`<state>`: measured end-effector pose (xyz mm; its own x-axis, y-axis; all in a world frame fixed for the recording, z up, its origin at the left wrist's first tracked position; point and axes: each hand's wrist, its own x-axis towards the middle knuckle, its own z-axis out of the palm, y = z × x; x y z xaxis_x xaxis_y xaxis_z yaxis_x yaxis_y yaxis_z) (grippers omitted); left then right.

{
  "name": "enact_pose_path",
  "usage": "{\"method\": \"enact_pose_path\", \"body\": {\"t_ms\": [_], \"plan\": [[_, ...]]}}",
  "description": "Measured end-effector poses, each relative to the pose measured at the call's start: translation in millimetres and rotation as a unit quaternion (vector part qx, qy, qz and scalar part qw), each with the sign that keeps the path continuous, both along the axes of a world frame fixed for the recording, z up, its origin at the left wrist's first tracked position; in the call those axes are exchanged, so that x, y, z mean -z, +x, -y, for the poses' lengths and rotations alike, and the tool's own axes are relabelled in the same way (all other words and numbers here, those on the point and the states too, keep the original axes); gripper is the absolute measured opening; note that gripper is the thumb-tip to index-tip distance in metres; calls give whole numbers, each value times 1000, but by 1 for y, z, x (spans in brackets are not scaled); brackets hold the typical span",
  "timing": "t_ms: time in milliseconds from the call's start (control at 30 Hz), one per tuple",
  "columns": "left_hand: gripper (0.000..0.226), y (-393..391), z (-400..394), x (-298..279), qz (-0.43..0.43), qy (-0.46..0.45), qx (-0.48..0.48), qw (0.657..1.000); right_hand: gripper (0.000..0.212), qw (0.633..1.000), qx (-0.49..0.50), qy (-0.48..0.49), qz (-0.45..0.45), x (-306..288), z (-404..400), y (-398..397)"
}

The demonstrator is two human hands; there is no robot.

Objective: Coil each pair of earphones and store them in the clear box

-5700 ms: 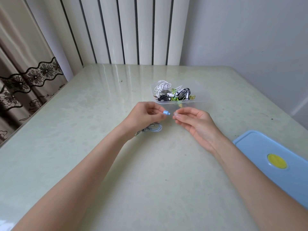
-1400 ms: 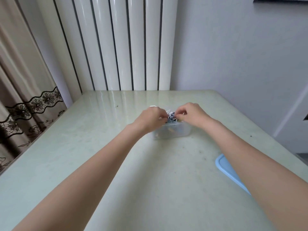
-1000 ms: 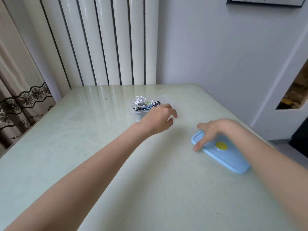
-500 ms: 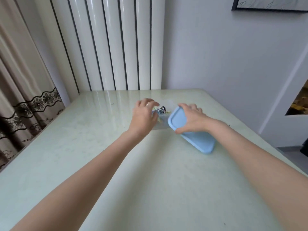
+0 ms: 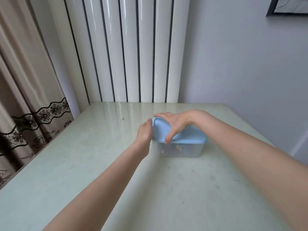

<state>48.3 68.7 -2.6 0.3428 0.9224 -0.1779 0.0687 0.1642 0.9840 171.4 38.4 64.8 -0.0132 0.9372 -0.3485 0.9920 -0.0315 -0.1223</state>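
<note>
At the far left of the frame hangs a beige curtain (image 5: 25,90) with a dark lace band, and beside it, across the upper middle, stand white radiator columns (image 5: 126,49); both are clear of the work. Below them the pale green surface (image 5: 100,164) fills the lower frame. Just left of centre the left hand (image 5: 144,132) is against the left end of the clear box (image 5: 181,149), at the lid's edge; how its fingers lie is hidden, so I cannot tell whether it grips or only steadies. The box sits a little right of centre on the surface, its translucent wall showing only blurred pale shapes inside, presumably the coiled earphones, though none can be made out singly. On top lies the blue lid (image 5: 191,135), covering the box; whether it is fully seated cannot be told. The right hand (image 5: 171,125) spans the lid's left part, fingers stretched over the far edge and thumb curled down over the near rim, holding it. The step in hand looks like closing the box, so storing seems finished. The next move probably calls for even downward pressure round the rim while the box is kept from sliding. In the upper right corner is a dark picture frame (image 5: 288,7).
</note>
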Motion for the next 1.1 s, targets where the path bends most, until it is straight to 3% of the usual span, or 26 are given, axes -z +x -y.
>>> {"method": "enact_pose_path", "body": {"t_ms": [100,267,400,633,767,833,967,1100], "plan": [[43,7,-5,0,-4,13,-20,1000,98,1000,-8,-7,-24,9,-6,4],[51,6,-5,7,-67,128,0,990,95,998,-22,-19,-52,12,-5,10],[49,2,-6,17,-90,149,-3,985,90,994,-6,-22,-107,15,-4,16],[49,13,0,20,-63,197,-75,975,75,981,-1,128,-145,47,2,20],[51,17,2,17,-59,194,-69,977,75,991,-3,44,-129,30,-4,26],[51,17,-3,15,-79,194,-52,976,66,985,24,30,-167,19,-6,36],[50,16,-9,12,-131,212,-34,968,19,955,102,210,-183,37,-6,70],[48,17,-3,11,-203,271,-18,941,25,911,179,263,-262,65,-7,83]]}}
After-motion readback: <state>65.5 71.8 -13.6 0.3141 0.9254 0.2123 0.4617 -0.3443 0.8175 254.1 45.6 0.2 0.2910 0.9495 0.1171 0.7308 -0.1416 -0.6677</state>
